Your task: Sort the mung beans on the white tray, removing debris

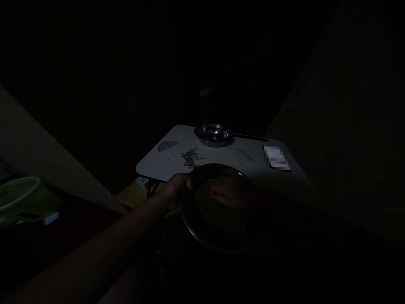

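Note:
A wide steel bowl (198,237) is tilted in front of me, at the near edge of the white table. Small green beans, like mung beans (221,217), cover its bottom. My left hand (177,189) grips the bowl's left rim, thumb over the edge. Inside the bowl is my right hand (232,192), its fingers curled and pressed together just over the beans. Whatever those fingers pinch is hidden in the dark. Beyond the bowl, a small heap of greenish beans and bits (190,158) is scattered on the table.
An empty-looking steel bowl (212,137) stands at the back of the white table (152,164). A pale patch of grains (243,156), a half-round printed mark (167,146) and a blurred-out item (276,158) lie around it. A green basket (27,198) is at the left.

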`<state>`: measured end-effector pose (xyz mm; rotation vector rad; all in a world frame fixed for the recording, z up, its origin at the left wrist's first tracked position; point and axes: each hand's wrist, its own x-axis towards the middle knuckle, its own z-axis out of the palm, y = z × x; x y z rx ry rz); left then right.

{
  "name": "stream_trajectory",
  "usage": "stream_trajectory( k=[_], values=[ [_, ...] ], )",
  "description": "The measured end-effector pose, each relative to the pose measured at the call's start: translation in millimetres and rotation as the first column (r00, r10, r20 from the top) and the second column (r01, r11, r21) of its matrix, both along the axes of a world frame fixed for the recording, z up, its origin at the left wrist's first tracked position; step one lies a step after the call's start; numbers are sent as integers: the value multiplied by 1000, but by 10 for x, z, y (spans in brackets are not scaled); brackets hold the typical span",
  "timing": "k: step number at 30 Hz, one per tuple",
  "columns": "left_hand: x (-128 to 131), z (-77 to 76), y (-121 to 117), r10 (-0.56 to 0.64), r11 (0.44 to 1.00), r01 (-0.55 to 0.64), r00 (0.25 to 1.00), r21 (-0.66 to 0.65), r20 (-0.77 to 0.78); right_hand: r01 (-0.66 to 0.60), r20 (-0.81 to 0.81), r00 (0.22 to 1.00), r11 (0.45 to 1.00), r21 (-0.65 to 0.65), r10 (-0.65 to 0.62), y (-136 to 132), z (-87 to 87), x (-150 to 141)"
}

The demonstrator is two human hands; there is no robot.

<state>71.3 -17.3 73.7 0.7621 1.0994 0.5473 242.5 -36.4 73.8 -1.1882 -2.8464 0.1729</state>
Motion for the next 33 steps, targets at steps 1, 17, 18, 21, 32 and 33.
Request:
stream_trajectory(
  k=[1,17,18,21,32,33],
  values=[
    [1,2,-1,4,1000,-4,1000,0,-7,-2,3,1000,1000,-4,2,-1,1,2],
    [-9,6,0,-13,1000,13,998,-6,60,-47,10,999,999,22,47,-22,-28,-18],
    [-11,-5,3,-10,1000,11,999,-7,50,-45,7,999,999,22,45,-24,-31,-21],
    [-16,-30,9,-7,999,8,1000,-32,28,-23,13,1000,999,27,22,-38,-24,-41],
    [-13,-51,22,-25,1000,25,998,1,60,-6,49,999,1000,-23,7,-57,45,-55],
    [-13,-51,23,-26,1000,26,998,2,59,-4,47,999,1000,-24,6,-59,47,-56]
  ],
)
